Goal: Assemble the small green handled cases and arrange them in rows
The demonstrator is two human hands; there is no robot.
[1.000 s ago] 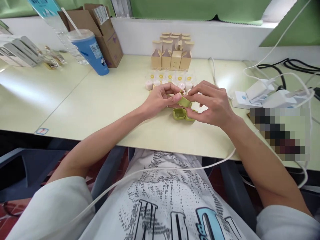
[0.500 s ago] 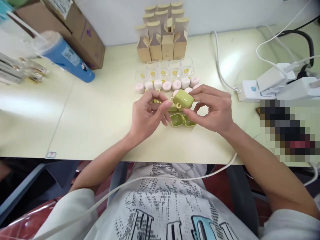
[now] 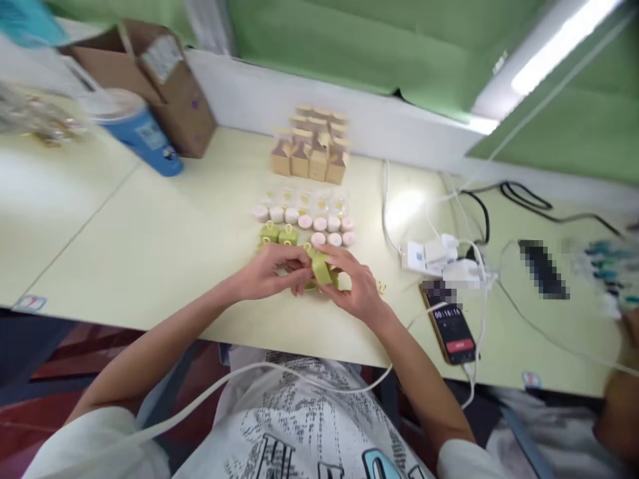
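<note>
My right hand (image 3: 353,286) is closed round a small green case (image 3: 322,268) just above the pale table (image 3: 164,246). My left hand (image 3: 272,271) meets it from the left, fingers curled against the same case. Two more green cases (image 3: 277,233) stand just beyond my hands. Behind them lie rows of small pink-white round pieces (image 3: 304,221) and clear lids. A cluster of small tan cartons (image 3: 309,152) stands farther back. The picture is blurred by head motion.
A blue cup (image 3: 137,133) and a brown cardboard box (image 3: 160,86) stand at the back left. A white power strip with cables (image 3: 439,259) and a phone (image 3: 449,326) lie to the right. Another person's arm (image 3: 619,399) shows at the far right edge.
The view has swung back and to the right, so the hands look smaller and the phone and another person's arm appear. My left hand has closed in on the green case again.
</note>
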